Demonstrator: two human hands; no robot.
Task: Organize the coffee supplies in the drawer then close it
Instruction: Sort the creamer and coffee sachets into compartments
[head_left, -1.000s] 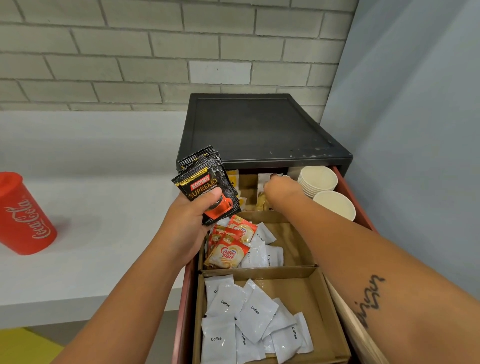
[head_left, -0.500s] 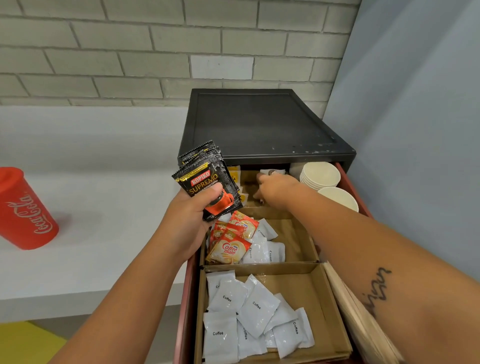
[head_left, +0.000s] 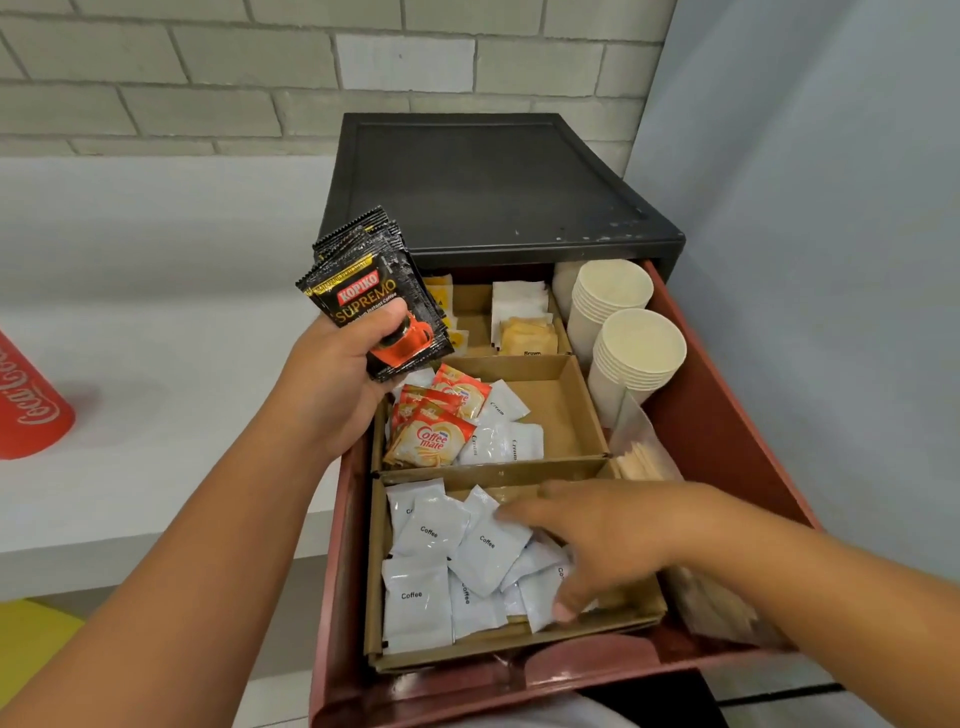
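Drawer (head_left: 727, 415), pulled open: left grip (head_left: 332, 384) pinches a stack of "Kopiko Supremo" sachets (head_left: 384, 306) above its left edge. The right grip (head_left: 597, 540), fingers spread, is over the white "Coffee" sachets (head_left: 431, 535) in front. "Coffee mate" sachets (head_left: 431, 436) lie mid-drawer, and two cup stacks (head_left: 639, 353) stand on the right.

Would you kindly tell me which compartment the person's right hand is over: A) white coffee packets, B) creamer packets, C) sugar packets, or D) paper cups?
A: the right hand is spread over the white coffee packets in the nearest compartment; the left hand holds black sachets.
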